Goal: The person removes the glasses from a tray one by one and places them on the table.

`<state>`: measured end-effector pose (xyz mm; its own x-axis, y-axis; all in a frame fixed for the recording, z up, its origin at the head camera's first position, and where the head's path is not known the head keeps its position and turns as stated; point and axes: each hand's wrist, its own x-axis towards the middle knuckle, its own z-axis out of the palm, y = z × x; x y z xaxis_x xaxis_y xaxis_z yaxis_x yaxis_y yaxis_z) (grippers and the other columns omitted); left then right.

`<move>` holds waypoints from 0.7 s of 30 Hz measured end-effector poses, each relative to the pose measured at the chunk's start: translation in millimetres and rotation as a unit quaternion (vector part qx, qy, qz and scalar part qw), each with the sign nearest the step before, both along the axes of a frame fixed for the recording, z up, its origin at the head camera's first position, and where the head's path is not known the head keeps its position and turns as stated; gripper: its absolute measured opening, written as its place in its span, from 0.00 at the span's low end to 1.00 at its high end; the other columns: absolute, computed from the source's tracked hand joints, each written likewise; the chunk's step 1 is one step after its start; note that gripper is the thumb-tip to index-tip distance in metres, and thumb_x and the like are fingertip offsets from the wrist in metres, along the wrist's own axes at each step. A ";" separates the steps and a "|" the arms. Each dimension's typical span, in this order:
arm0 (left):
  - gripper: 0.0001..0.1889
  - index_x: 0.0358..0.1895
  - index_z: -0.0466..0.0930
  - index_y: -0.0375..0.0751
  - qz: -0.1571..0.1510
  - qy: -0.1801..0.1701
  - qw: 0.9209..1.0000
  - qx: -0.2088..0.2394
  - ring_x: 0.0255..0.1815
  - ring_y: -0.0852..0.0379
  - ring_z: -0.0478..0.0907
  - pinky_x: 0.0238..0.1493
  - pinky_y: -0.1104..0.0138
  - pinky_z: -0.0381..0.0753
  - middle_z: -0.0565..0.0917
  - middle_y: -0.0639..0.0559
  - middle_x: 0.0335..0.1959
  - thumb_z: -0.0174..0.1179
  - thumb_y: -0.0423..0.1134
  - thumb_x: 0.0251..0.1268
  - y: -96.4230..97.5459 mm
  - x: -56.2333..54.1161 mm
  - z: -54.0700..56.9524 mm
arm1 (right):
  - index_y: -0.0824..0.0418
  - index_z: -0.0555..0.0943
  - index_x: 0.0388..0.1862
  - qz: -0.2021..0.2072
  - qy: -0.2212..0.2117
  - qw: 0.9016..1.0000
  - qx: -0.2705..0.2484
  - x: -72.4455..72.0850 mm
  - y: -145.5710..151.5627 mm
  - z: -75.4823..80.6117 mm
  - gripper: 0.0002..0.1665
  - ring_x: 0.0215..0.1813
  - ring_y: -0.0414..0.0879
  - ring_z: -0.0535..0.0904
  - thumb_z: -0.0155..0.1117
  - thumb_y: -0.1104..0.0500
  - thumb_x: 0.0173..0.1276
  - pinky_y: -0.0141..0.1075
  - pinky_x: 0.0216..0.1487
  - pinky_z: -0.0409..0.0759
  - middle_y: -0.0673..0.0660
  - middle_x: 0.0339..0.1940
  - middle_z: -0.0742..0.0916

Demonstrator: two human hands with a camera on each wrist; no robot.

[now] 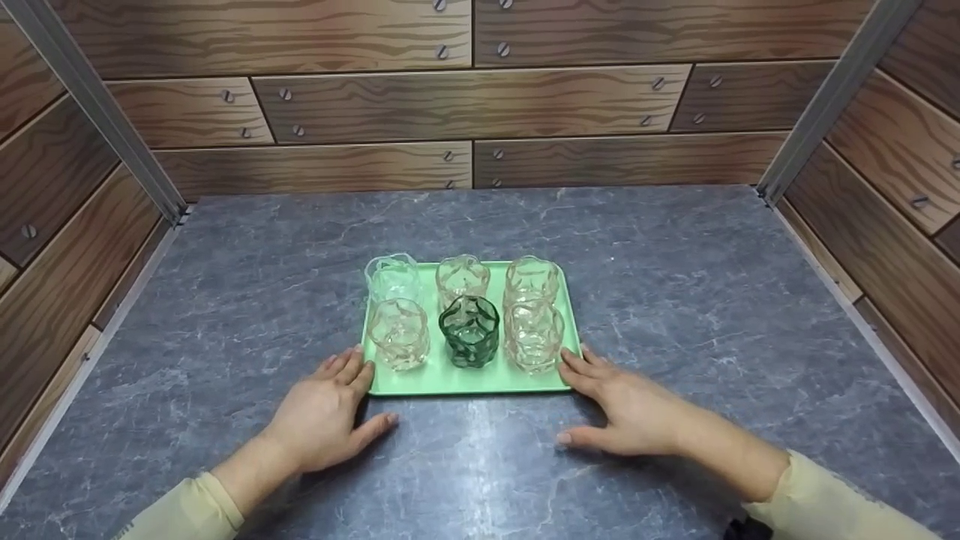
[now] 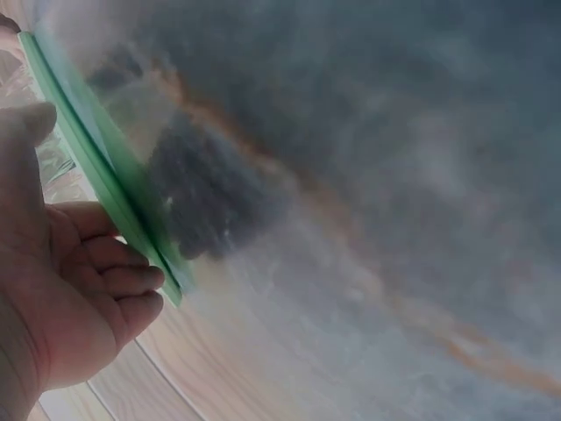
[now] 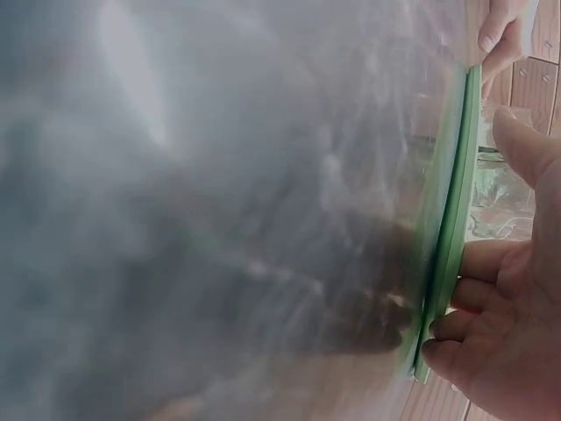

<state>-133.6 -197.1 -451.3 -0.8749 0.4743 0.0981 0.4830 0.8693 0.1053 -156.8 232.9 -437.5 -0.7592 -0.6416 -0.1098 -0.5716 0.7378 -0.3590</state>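
On the table lies a light green tray (image 1: pixel 472 384) carrying several wavy glass tumblers. A dark green tumbler (image 1: pixel 469 331) stands in the middle of the front row, between a clear pinkish one (image 1: pixel 400 334) and another clear one (image 1: pixel 534 337). Behind them are a pale bluish tumbler (image 1: pixel 393 281) and two clear ones (image 1: pixel 463 277). My left hand (image 1: pixel 322 412) touches the tray's left edge near its front corner, fingers extended and thumb spread away. At the right edge, my right hand (image 1: pixel 637 412) has its fingertips against the rim, thumb apart. Both wrist views show fingers along the green rim (image 2: pixel 105 180).
The grey marbled tabletop (image 1: pixel 675 285) surrounds the tray. Wood-plank-patterned panels (image 1: pixel 472 105) wall it at the back and both sides, with metal posts (image 1: pixel 832 97) at the rear corners.
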 end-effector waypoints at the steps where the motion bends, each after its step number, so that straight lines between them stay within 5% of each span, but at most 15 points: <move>1: 0.45 0.71 0.74 0.23 0.000 0.003 1.000 0.001 0.75 0.30 0.70 0.77 0.42 0.66 0.71 0.25 0.73 0.56 0.67 0.76 -0.5 0.5 -0.7 | 0.66 0.65 0.83 0.002 0.001 1.000 0.001 0.6 0.2 0.1 0.62 0.85 0.68 0.52 0.60 0.21 0.69 0.66 0.78 0.60 0.62 0.86 0.60; 9: 0.35 0.69 0.79 0.27 0.003 0.003 0.999 0.037 0.72 0.31 0.74 0.76 0.43 0.69 0.76 0.27 0.71 0.60 0.58 0.78 -8.5 -6.3 0.9 | 0.66 0.65 0.83 0.011 0.000 1.000 0.006 0.4 0.0 1.8 0.61 0.84 0.69 0.53 0.62 0.23 0.69 0.65 0.78 0.60 0.63 0.85 0.62; 21: 0.58 0.83 0.55 0.29 -0.006 -0.090 0.995 0.036 0.84 0.32 0.53 0.77 0.39 0.64 0.58 0.32 0.84 0.62 0.73 0.68 -23.9 -43.1 9.5 | 0.63 0.73 0.79 0.034 -0.007 0.999 -0.027 -10.1 10.8 6.9 0.51 0.83 0.67 0.60 0.62 0.28 0.74 0.65 0.77 0.64 0.59 0.83 0.68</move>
